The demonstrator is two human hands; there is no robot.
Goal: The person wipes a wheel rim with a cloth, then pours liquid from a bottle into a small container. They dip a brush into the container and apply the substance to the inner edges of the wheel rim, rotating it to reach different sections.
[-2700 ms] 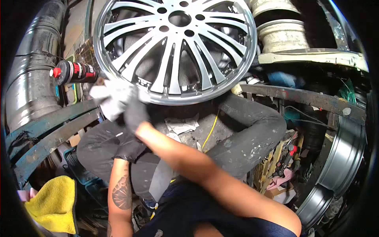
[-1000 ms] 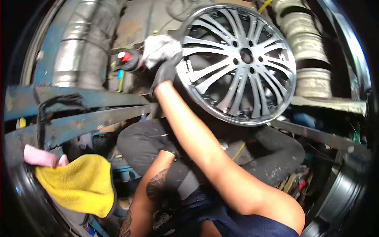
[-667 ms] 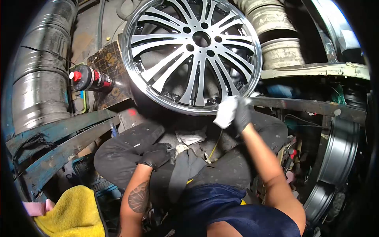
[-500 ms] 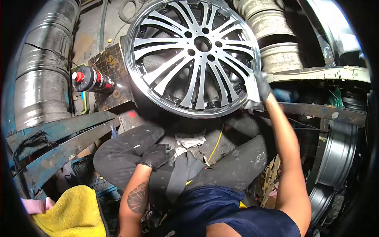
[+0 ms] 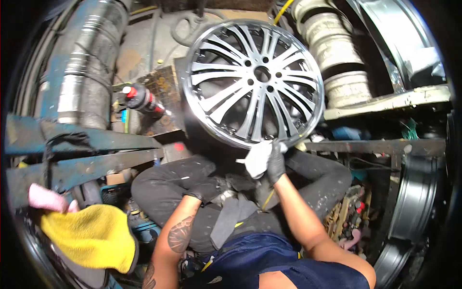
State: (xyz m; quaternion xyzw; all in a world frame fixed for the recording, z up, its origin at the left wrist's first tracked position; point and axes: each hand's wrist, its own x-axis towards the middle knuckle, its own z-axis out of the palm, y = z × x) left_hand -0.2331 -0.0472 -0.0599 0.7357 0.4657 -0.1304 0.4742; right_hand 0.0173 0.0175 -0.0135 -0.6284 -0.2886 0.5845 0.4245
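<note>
A multi-spoke alloy wheel (image 5: pixel 262 89) with a polished rim lies face up before me. My right hand (image 5: pixel 275 164), in a dark glove, is closed on a white cloth (image 5: pixel 258 158) at the rim's near edge. Lower and to the left, my left hand (image 5: pixel 206 189), also in a dark glove, rests over my lap; its fingers blend into the dark trousers, so their pose is unclear. A grey cloth (image 5: pixel 232 219) lies on my lap beside it.
A dark bottle with a red cap (image 5: pixel 144 100) stands on a board (image 5: pixel 166 91) left of the wheel. Stacked rims (image 5: pixel 337 53) are at the back right. Blue metal beams (image 5: pixel 86 139) and a yellow cloth (image 5: pixel 91 236) are at left.
My right hand has moved with the white cloth from the wheel's right edge to its near edge. The camera view has shifted, so the wheel and bottle appear further right and lower.
</note>
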